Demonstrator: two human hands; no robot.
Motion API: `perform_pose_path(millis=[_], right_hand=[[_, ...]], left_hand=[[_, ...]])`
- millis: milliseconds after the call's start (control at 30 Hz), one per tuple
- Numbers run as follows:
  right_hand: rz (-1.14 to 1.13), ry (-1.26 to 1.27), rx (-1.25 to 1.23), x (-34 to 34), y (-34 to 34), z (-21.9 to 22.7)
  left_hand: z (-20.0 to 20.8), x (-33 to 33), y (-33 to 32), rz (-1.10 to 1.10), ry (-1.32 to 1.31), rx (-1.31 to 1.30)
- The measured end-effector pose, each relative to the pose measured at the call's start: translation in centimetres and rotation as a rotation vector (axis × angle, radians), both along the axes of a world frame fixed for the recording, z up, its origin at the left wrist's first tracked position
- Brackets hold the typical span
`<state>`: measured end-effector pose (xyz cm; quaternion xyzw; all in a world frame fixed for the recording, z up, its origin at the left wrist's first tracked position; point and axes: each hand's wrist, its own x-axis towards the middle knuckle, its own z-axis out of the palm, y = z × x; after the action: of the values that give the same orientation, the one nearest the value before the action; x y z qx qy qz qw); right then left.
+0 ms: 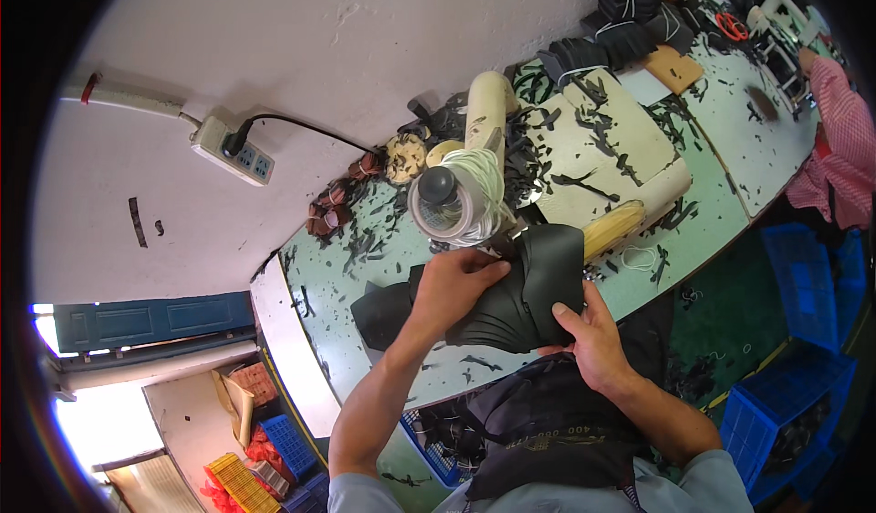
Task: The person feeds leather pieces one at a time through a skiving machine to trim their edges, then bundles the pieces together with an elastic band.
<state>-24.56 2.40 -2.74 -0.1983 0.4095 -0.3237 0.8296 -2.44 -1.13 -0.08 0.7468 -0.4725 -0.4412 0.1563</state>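
Observation:
Dark, smooth, leather-like black pieces (553, 271) lie under both my hands, right in front of a cream bench machine (620, 139). Several of them overlap like a fanned stack (488, 321). My left hand (459, 285) is closed on their upper left part, thumb and fingertips pressed together near the machine's working point. On the right edge my right hand (589, 340) grips with the thumb on top and the other fingers underneath. Another black piece (381, 312) rests on the table, left of my left wrist.
Black scraps litter the pale green table (365, 239) and machine top. White cord wraps a round lamp-like fitting (441, 203). Tied black bundles (630, 2) stand at the back. Blue crates (785, 404) sit at lower right. A person in a pink checked sleeve (839, 112) works at far right.

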Motion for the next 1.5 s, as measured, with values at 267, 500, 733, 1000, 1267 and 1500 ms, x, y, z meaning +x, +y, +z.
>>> perform_pose_path(millis=[267,500,733,1000,1267,1500], right_hand=[[-0.036,-0.007,0.007,0.1,-0.1,0.2],[-0.055,-0.014,-0.005,-0.1,0.1,0.1],[-0.102,-0.009,-0.04,-0.6,0.1,-0.1],[-0.077,-0.034,-0.032,-1.1,0.2,-0.4],[-0.097,-0.03,-0.017,-1.0,0.5,-0.3],[-0.078,-0.045,-0.011,-1.4,0.2,0.2]], left_hand=[[0.7,-0.3,-0.4,-0.008,-0.047,-0.008],[-0.3,1.4,1.0,-0.028,0.015,-0.022],[0.7,0.9,1.4,0.185,0.452,-0.036],[0.7,0.3,0.4,0.08,0.19,0.018],[0.4,0.8,0.9,0.006,-0.038,0.028],[0.4,-0.4,0.1,0.042,-0.035,0.015]])
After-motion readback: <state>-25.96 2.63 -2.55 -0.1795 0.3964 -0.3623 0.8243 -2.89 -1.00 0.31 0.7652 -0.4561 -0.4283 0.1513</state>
